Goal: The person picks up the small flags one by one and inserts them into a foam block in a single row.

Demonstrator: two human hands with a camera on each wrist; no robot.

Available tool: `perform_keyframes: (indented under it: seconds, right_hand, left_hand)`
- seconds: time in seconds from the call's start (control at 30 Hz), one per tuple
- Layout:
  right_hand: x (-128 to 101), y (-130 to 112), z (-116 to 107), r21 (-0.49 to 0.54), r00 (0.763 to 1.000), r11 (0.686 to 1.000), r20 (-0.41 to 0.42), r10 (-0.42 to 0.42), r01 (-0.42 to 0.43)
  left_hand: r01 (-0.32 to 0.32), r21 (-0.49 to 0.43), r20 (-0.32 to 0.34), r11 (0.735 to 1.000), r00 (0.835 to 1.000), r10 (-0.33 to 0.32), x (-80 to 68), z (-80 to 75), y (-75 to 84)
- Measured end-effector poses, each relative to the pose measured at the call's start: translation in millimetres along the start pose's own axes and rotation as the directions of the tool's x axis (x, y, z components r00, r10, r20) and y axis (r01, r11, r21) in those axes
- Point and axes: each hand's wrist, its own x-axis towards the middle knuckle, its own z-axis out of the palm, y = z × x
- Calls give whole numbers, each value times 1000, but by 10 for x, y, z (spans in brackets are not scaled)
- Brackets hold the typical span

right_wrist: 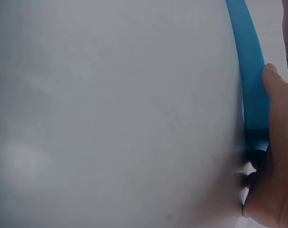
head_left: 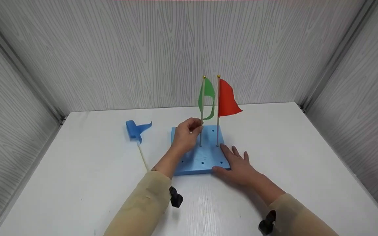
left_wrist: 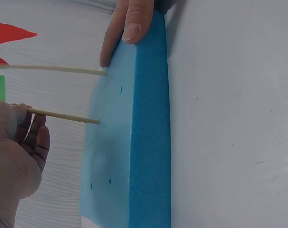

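Note:
A light-blue foam block [head_left: 195,167] with several small holes in its top lies flat on the table. My left hand [head_left: 185,136] pinches the thin stick of a small green flag [head_left: 209,88] between thumb and fingers, and the stick's lower end [left_wrist: 94,121] meets a middle hole. Just right of it, a red flag [head_left: 227,100] stands upright in another hole. My right hand [head_left: 238,168] rests against the block's near right corner, fingers extended, thumb [right_wrist: 271,78] on the near edge. The green flag's cloth is curled around its stick. Both sticks carry gold-coloured tips.
Left of the block, a blue flag [head_left: 133,129] lies on the white table [head_left: 87,170], its cloth rolled; my left forearm hides the near part of its stick [head_left: 142,157]. Grey wood-grain panels [head_left: 136,55] close in the back and both sides.

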Motion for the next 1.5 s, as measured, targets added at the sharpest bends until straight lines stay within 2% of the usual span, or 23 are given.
perform_keyframes:
  seconds: [0.23,0.53,0.73,1.0,1.2,1.5]
  right_hand:
    - [10,-12,14,-1,1000,1000,10,5,-5]
    - [16,-2,8,1,1000,1000,2,2,-2]
    - [32,16,-8,17,1000,1000,3,-5,5]
    - [27,47,-10,-5,1000,1000,-18,-22,22]
    - [13,71,-2,-13,1000,1000,-14,-6,6]
    - [24,77,29,-10,1000,1000,-26,-8,7]
  left_hand:
    - [24,-28,-8,999,1000,-25,-34,-70,-12]
    - [35,9,-13,999,999,-35,-98,-339,-14]
    - [29,-7,-32,1000,999,-29,-137,-609,-25]
    - [34,9,-43,999,999,-34,-238,-1067,-62]
    - [31,7,-44,999,999,-31,-331,-1405,-171]
    - [126,22,-41,992,991,-125,-516,-1744,-433]
